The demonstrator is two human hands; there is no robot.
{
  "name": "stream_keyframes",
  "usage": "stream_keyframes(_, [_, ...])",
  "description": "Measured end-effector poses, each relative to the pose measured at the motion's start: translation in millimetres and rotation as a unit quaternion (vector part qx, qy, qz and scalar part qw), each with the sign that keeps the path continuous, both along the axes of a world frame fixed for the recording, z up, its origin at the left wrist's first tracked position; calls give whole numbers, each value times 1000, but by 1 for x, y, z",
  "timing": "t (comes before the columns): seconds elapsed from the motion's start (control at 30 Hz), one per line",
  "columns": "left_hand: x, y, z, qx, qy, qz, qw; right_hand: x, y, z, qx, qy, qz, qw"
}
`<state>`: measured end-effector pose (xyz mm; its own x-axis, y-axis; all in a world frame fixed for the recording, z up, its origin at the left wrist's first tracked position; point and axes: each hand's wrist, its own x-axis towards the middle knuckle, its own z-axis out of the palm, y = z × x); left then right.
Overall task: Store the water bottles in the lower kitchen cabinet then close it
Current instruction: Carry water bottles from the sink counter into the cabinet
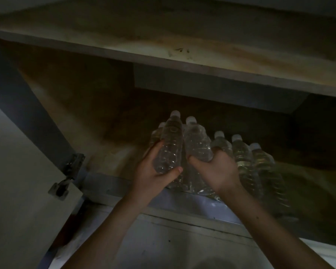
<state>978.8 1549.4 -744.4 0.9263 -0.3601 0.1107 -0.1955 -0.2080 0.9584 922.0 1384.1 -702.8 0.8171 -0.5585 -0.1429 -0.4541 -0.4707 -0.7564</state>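
Both my hands reach into the dim lower cabinet [113,156]. My left hand [151,171] grips a clear water bottle [171,140] with a white cap, held upright above the cabinet floor. My right hand [215,169] grips a second clear bottle [197,140] just to its right, fingers wrapped round its lower half. Several more water bottles [242,158] stand in a row on the cabinet floor to the right and behind the two held ones.
The cabinet door [21,191] stands open at the left, hung on a metal hinge [66,177]. A shelf [163,49] runs across above the bottles. The cabinet's front sill [192,204] lies under my wrists. Bare cabinet floor lies left of the bottles.
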Motion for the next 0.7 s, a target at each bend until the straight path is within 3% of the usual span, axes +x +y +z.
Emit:
stream_keyframes(0.2, [0,4,-3,1,22,-25,999,-31,10,-14,94,-162,17,982])
stream_keyframes(0.37, [0,4,-2,-3,39,-19,999,-26,11,-15,134,-184,11,974])
stream_keyframes(0.7, [0,4,2,1,20,-22,1000,-1,8,-36,-3,-181,1,983])
